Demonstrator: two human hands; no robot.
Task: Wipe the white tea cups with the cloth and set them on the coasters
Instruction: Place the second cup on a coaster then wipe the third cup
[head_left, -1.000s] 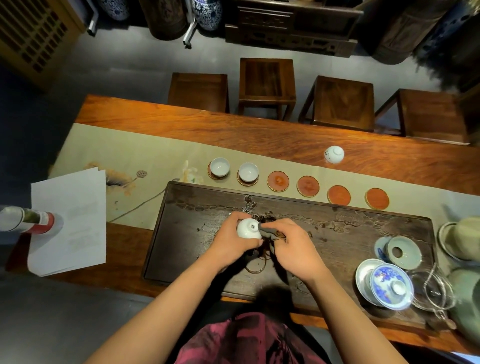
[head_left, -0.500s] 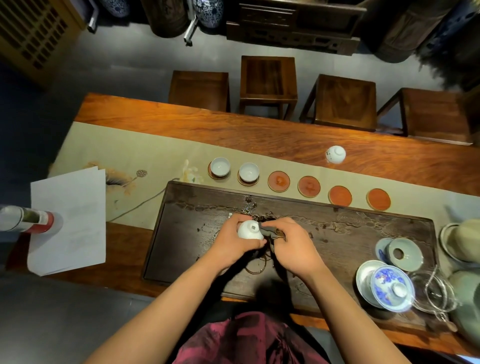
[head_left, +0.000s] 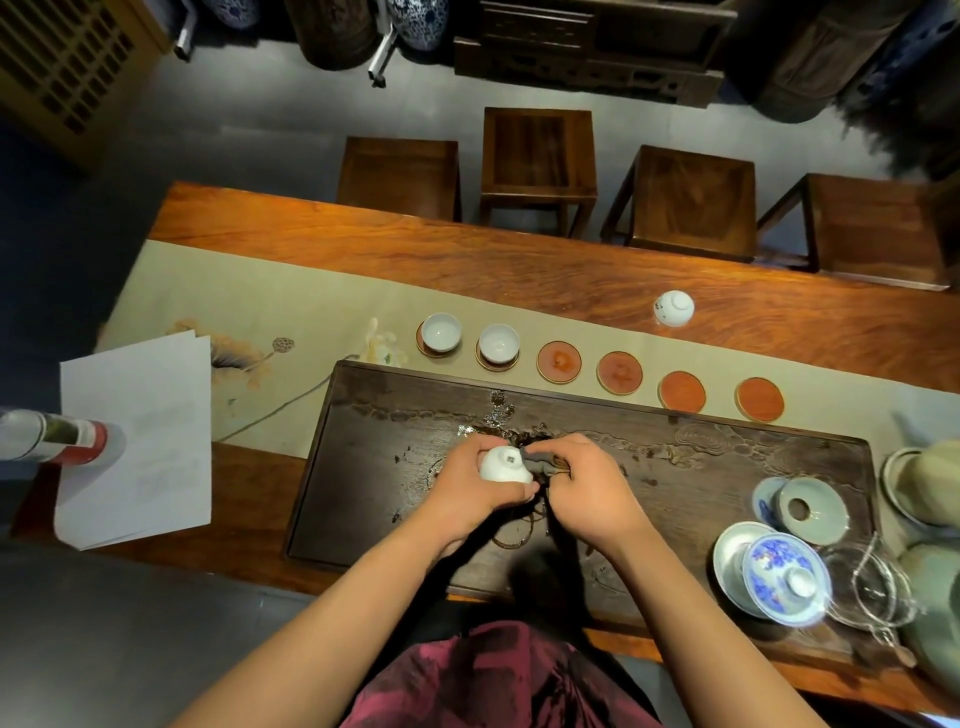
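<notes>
My left hand (head_left: 467, 488) grips a white tea cup (head_left: 503, 464), its marked base turned up, over the dark tea tray (head_left: 395, 499). My right hand (head_left: 582, 486) pinches a dark cloth (head_left: 540, 462) against the cup's side; most of the cloth is hidden under my fingers. Two white cups (head_left: 440, 331) (head_left: 498, 343) stand upright on the leftmost coasters. To their right lies a row of bare orange coasters (head_left: 559, 361) (head_left: 619, 372) (head_left: 682, 391) (head_left: 759, 398). Another white cup (head_left: 674, 307) lies upside down on the table beyond them.
A blue-and-white lidded bowl (head_left: 784, 577), a celadon lid (head_left: 810, 512), a glass pitcher (head_left: 867, 592) and green pots (head_left: 924, 483) crowd the tray's right end. Papers (head_left: 135, 441) and a red-banded bottle (head_left: 52, 435) lie at left. Several wooden stools (head_left: 537, 156) line the far side.
The cup has turned a little in my left hand while the cloth rubs its side. Both hands stay over the tray's middle.
</notes>
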